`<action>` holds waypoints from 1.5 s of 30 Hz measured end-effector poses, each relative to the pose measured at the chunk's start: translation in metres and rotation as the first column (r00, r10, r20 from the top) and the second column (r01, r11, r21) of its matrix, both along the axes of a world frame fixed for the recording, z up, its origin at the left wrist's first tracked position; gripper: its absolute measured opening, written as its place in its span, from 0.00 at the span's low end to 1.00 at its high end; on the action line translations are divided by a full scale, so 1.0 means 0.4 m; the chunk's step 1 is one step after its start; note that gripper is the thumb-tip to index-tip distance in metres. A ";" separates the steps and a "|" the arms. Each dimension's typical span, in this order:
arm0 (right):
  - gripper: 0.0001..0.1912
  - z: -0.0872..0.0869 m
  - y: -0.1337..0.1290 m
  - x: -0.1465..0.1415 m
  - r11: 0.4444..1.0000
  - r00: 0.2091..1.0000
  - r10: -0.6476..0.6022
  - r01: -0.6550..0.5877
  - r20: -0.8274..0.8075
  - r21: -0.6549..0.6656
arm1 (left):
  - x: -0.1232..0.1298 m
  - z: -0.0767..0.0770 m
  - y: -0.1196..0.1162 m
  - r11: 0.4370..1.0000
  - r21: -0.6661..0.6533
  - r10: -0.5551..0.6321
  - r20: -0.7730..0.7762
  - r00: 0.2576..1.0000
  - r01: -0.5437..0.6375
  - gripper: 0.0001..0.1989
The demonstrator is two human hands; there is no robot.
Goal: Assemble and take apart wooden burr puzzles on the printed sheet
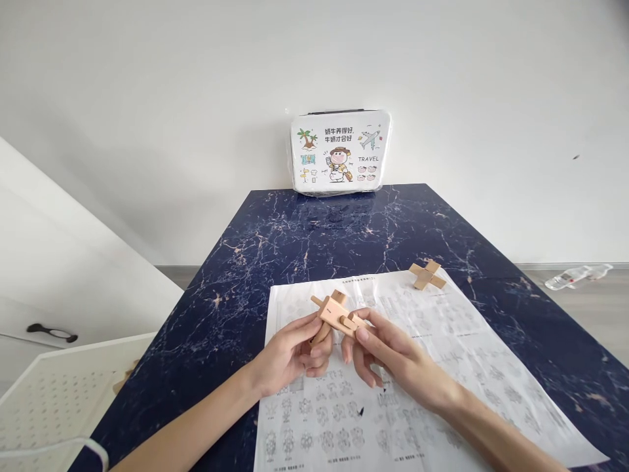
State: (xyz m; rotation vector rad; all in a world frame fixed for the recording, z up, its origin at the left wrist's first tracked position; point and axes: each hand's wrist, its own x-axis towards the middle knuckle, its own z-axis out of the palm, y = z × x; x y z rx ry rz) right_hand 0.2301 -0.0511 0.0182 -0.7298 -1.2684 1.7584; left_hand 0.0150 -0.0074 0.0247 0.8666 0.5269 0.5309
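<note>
Between my two hands is a small light-wood interlocking puzzle (334, 311), partly assembled, with pieces crossing and jutting out at angles. My left hand (297, 354) grips its left side, the fingers curled around a piece that points down. On the right side, my right hand (386, 351) pinches the end of a notched wooden piece between thumb and forefinger. The fingers cover part of the joints. Under both hands lies a large white instruction sheet (314, 393) printed with rows of small diagrams. A cross-shaped wooden puzzle (427, 275) rests at the sheet's far right corner.
The table (295, 229) is dark blue with a marble pattern. At its far edge a white printed case (341, 157) leans on the wall. A white perforated rack (49, 387) stands low at the left, with a cable across it. Clear plastic packaging (572, 276) lies at the right.
</note>
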 end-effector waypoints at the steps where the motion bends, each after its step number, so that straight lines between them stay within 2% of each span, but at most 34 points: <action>1: 0.17 0.000 -0.001 0.000 1.000 1.000 0.013 -0.013 0.004 -0.004 | -0.001 0.001 0.001 1.000 0.001 -0.005 -0.011 1.000 0.005 0.19; 3: 0.17 -0.002 -0.001 0.000 0.999 0.999 0.041 -0.041 0.007 -0.009 | -0.003 0.001 0.001 1.000 0.007 -0.024 -0.035 0.999 0.025 0.21; 8: 0.18 -0.011 0.001 0.000 0.996 0.994 0.081 -0.083 0.078 0.030 | -0.009 -0.009 -0.006 0.995 0.055 -0.076 -0.109 0.991 0.083 0.19; 13: 0.19 -0.004 -0.002 0.004 0.994 0.982 0.077 -0.089 0.171 0.066 | -0.007 -0.025 -0.023 0.991 0.122 -0.035 -0.177 0.984 0.058 0.19; 18: 0.20 -0.008 -0.010 0.009 0.993 0.960 0.042 -0.072 0.275 0.098 | 0.008 -0.006 -0.044 0.967 0.255 0.073 -0.247 0.966 -0.008 0.20; 21: 0.21 -0.014 -0.016 0.007 0.993 0.940 0.006 -0.046 0.341 0.110 | 0.013 0.002 -0.052 0.946 0.325 0.106 -0.297 0.949 -0.004 0.21; 26: 0.21 -0.014 -0.015 -0.003 0.994 0.934 -0.034 -0.004 0.355 0.106 | 0.005 -0.013 -0.061 0.946 0.323 0.099 -0.310 0.946 0.007 0.21; 29: 0.21 -0.013 -0.013 -0.005 0.993 0.941 -0.027 -0.014 0.337 0.119 | 0.003 -0.013 -0.065 0.914 0.405 0.123 -0.339 0.933 0.027 0.23; 31: 0.21 -0.014 -0.014 -0.005 0.993 0.945 -0.027 -0.013 0.326 0.120 | 0.006 -0.004 -0.067 0.878 0.472 0.121 -0.388 0.914 0.084 0.23; 35: 0.22 -0.020 -0.018 -0.004 0.994 0.946 -0.046 0.010 0.322 0.113 | 0.011 0.014 -0.068 0.827 0.540 0.102 -0.419 0.902 0.157 0.12; 38: 0.23 -0.022 -0.017 -0.005 0.993 0.946 -0.067 0.031 0.317 0.116 | 0.014 0.014 -0.069 0.846 0.520 0.117 -0.396 0.911 0.118 0.09; 41: 0.23 -0.019 -0.013 -0.005 0.990 0.940 -0.093 0.052 0.329 0.133 | 0.018 0.010 -0.072 0.872 0.489 0.171 -0.338 0.926 0.018 0.10; 45: 0.24 -0.014 -0.011 -0.006 0.987 0.930 -0.106 0.055 0.351 0.152 | 0.020 0.004 -0.075 0.831 0.548 0.273 -0.256 0.927 -0.093 0.19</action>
